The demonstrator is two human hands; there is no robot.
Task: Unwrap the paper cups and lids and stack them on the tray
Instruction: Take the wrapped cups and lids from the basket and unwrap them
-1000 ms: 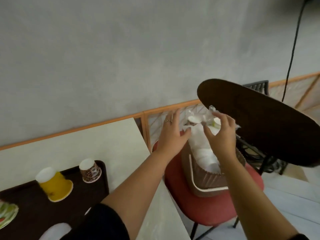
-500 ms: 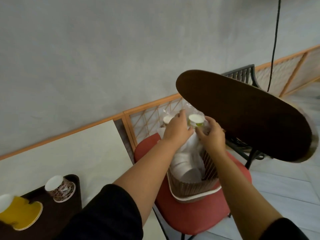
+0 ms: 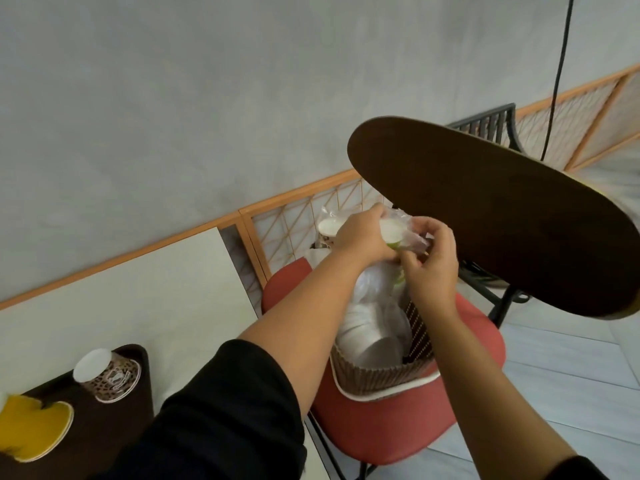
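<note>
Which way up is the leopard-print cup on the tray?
Upside down. The leopard-print cup rests rim-down on the tray, white base facing up, like the yellow cup beside it.

White table (image 3: 138, 306) bears a dark tray (image 3: 138, 386); red chair (image 3: 467, 341) bears a basket (image 3: 377, 379).

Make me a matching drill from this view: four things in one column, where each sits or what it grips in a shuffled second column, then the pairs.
Things:
1. leopard-print cup
2. basket
3. left hand
4. yellow cup

Places or states:
A. on the red chair
B. upside down on the dark tray, nearer the table's far edge
C. grips the wrapped cup stack
D. at the picture's left edge, on the tray

Pairs: 1-B, 2-A, 3-C, 4-D
</note>
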